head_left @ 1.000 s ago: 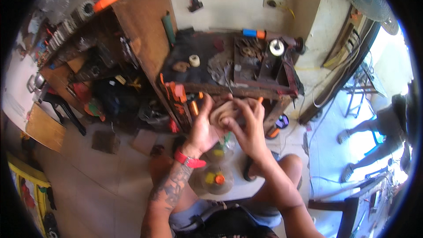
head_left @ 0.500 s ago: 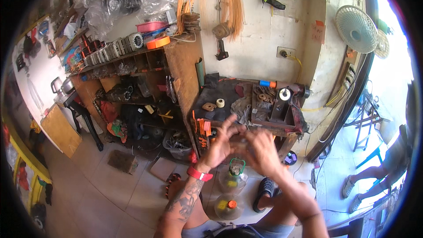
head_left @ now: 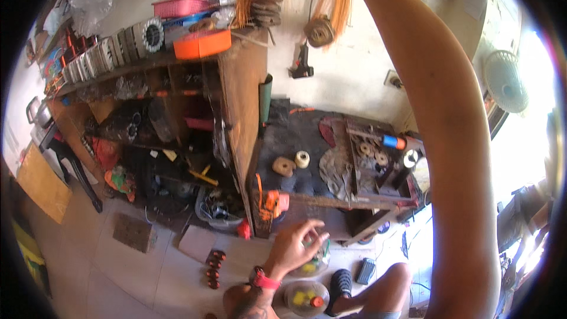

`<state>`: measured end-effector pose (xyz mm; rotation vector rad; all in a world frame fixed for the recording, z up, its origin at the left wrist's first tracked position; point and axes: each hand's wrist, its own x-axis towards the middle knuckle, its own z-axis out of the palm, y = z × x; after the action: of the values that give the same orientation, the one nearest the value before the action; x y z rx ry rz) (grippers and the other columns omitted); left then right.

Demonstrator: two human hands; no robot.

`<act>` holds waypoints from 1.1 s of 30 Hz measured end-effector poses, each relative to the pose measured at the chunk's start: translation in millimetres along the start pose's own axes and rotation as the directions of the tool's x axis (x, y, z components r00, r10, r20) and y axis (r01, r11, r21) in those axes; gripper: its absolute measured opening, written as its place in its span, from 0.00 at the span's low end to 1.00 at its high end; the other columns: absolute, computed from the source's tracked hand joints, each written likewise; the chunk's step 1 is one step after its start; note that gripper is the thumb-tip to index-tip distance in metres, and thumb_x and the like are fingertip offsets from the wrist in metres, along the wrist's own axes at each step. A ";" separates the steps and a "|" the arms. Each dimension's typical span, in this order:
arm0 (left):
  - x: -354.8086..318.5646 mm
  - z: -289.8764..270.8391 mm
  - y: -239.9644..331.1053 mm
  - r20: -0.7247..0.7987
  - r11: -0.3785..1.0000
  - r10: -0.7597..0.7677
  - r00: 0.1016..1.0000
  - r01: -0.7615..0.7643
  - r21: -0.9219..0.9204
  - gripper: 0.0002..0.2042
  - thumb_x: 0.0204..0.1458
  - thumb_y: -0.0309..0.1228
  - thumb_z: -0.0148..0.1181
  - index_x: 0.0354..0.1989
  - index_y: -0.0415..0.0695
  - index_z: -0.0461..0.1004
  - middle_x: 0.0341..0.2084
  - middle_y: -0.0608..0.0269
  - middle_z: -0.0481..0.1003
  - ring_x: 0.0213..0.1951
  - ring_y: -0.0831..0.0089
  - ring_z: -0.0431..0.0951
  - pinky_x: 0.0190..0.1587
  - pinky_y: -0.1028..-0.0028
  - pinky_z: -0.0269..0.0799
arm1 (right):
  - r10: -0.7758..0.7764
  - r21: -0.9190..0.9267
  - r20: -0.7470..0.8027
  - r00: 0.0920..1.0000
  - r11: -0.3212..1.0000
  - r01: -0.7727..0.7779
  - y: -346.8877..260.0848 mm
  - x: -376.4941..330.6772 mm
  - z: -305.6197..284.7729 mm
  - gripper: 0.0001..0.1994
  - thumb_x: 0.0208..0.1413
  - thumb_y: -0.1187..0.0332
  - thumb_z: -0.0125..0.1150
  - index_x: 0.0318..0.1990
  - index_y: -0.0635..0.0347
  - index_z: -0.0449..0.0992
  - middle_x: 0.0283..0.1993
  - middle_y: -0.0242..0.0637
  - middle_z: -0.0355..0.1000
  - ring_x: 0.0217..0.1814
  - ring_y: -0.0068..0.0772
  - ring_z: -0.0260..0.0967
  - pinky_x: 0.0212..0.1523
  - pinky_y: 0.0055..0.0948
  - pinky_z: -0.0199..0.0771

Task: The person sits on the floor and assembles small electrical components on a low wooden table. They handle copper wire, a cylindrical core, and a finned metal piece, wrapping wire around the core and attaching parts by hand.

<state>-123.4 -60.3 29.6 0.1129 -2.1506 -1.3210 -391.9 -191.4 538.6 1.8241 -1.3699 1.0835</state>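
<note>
The left hand [head_left: 299, 249] hung low over the floor, free of any grip, its fingers loosely bent and the thumb apart from them. Directly below and behind those fingers stood a clear jug [head_left: 312, 267] with yellow on it, partly covered by the hand; whether skin met plastic could not be told. A second clear bottle [head_left: 302, 300] with an orange cap [head_left: 317, 302] stood nearer the body, below the red wristband [head_left: 267, 280].

The right forearm [head_left: 452, 124] rose across the view to the upper edge, where the right hand passed out of sight, so its grip could not be told. The orange strands [head_left: 338, 9] hung on the wall just left of that wrist.

On the counter [head_left: 286, 133], beyond the left hand, a brown disc [head_left: 280, 169] lay just beside a cream roll [head_left: 302, 159], with a grey rag [head_left: 335, 171] to their right.
</note>
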 end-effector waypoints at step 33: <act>34.2 7.3 -57.3 0.170 0.989 -0.080 0.982 0.099 -0.106 0.11 0.61 0.38 0.68 0.44 0.44 0.79 0.33 0.62 0.83 0.33 0.71 0.84 0.36 0.71 0.80 | 0.510 0.222 0.572 0.643 0.658 -0.720 100.1 146.7 32.3 0.08 0.65 0.69 0.60 0.41 0.63 0.82 0.32 0.36 0.78 0.35 0.26 0.78 0.35 0.25 0.82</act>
<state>-168.4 -95.9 -5.1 0.0564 -2.2232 -1.5503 -460.6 -314.7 651.1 2.0509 -2.3587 1.4505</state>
